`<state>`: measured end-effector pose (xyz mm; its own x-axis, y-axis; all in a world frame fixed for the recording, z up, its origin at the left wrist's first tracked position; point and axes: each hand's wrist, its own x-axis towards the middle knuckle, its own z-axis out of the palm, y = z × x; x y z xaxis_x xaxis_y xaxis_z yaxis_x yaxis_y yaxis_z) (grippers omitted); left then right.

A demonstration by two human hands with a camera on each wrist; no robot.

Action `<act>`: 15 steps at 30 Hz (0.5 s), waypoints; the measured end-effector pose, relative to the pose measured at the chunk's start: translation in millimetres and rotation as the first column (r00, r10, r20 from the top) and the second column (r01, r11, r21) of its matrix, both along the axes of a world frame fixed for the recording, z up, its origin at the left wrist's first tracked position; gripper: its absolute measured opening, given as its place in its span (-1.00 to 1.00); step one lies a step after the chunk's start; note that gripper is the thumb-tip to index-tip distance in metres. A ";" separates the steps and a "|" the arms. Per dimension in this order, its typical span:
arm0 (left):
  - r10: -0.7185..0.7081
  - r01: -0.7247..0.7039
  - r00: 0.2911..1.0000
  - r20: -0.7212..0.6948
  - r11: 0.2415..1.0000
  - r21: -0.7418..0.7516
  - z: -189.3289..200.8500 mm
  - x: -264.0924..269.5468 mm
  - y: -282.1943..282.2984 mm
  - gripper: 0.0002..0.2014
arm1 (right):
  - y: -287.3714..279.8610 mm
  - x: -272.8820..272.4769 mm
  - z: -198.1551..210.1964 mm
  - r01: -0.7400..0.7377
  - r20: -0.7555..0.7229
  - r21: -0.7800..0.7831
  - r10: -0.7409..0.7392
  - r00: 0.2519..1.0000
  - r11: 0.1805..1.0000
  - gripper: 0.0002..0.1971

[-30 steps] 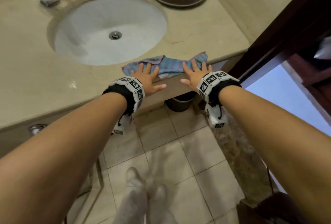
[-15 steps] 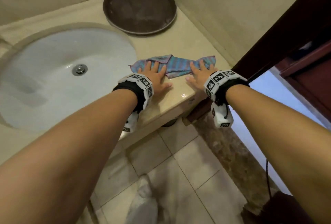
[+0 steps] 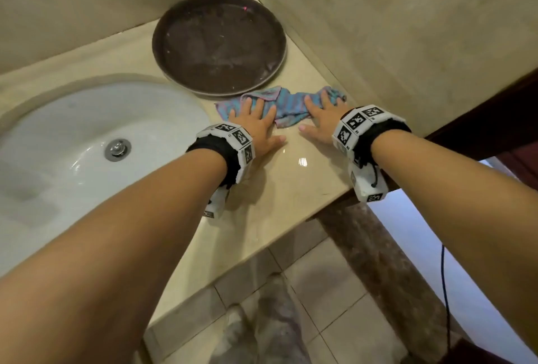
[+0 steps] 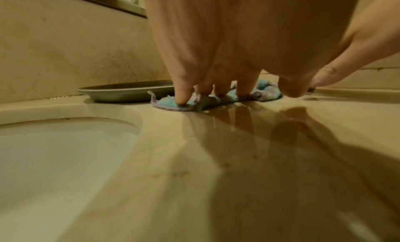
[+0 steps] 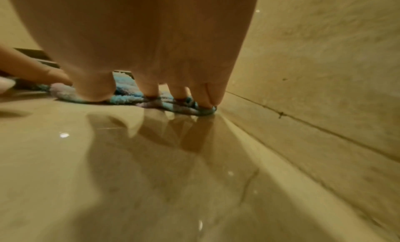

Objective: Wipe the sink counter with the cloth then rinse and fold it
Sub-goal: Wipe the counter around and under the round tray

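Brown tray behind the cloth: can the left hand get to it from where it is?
Probably yes. The left hand presses flat on the cloth, whose far edge lies right at the brown tray rim; nothing stands between them.

No readable text or labels.

Dim warm light; glare on the wet counter (image 3: 302, 161); wrist views blurred.
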<state>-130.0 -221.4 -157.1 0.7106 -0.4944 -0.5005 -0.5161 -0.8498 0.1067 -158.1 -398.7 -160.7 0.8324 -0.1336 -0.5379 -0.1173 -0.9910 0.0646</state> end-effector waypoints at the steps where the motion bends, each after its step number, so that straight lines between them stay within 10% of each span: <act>1: 0.002 -0.002 1.000 0.001 1.000 -0.001 0.0 2.4 -2.5 -0.22 | -0.9 3.8 -0.4 -0.012 -0.003 0.000 0.012 1.000 1.000 -0.20; 15: 0.080 -0.081 0.996 -0.025 0.996 -0.024 0.4 6.4 -2.6 -0.31 | 0.8 33.8 3.7 -0.135 -0.014 -0.025 0.135 0.991 0.990 -0.25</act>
